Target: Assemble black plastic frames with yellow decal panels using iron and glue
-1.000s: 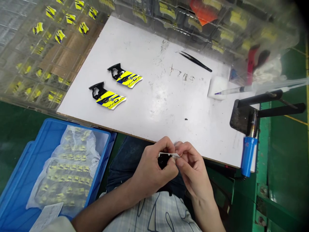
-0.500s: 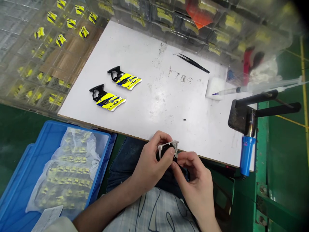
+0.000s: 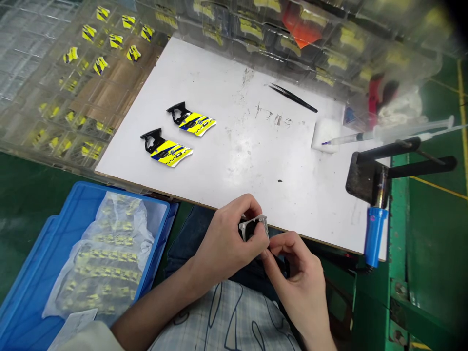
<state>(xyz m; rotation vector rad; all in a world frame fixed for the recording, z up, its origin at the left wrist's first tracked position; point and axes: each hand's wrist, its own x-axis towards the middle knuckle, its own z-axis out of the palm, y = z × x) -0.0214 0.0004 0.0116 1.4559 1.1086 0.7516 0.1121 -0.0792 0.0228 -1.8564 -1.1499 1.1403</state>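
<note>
My left hand point(image 3: 226, 243) pinches a small part point(image 3: 253, 226) with a white shell and a black inside, held over my lap just in front of the white board's near edge. My right hand point(image 3: 296, 273) sits directly below and to the right of that part, fingertips curled and touching its lower side. Two finished yellow-and-blue parts with black mounts lie on the white board point(image 3: 234, 146): one point(image 3: 166, 148) nearer me, the other point(image 3: 190, 119) just behind it.
Black tweezers point(image 3: 292, 97) and a syringe point(image 3: 369, 135) on a white pad lie at the board's back right. A blue-handled soldering iron point(image 3: 376, 229) hangs in a black stand point(image 3: 369, 170) at right. Blue bin point(image 3: 36, 263) with bagged yellow parts sits at left; clear trays ring the board.
The small part turned from lying flat between both hands to standing with its black inside showing. My right hand slid down below it while my left hand kept its grip.
</note>
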